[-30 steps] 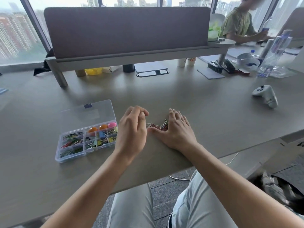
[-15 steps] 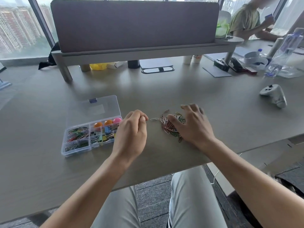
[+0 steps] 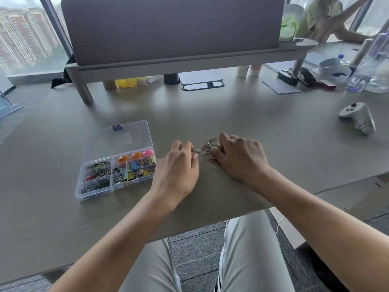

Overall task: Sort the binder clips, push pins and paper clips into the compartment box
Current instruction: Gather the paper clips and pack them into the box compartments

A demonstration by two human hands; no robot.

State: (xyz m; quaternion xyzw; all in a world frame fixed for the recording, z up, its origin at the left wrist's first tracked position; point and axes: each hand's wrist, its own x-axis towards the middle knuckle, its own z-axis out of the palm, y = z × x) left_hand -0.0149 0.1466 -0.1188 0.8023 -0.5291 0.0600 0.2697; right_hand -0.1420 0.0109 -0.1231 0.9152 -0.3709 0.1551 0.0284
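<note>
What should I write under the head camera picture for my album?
Two hands, left hand and right hand, pick at a pile of paper clips beside an open compartment box on a desk.

Grey table (image 3: 252, 114); compartment box (image 3: 99, 186); paper clips (image 3: 208, 147); controller (image 3: 357, 118)

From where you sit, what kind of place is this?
Most likely a shared high-rise office: a long desk with a grey divider screen, tower blocks outside the windows, and another person working opposite.
</note>
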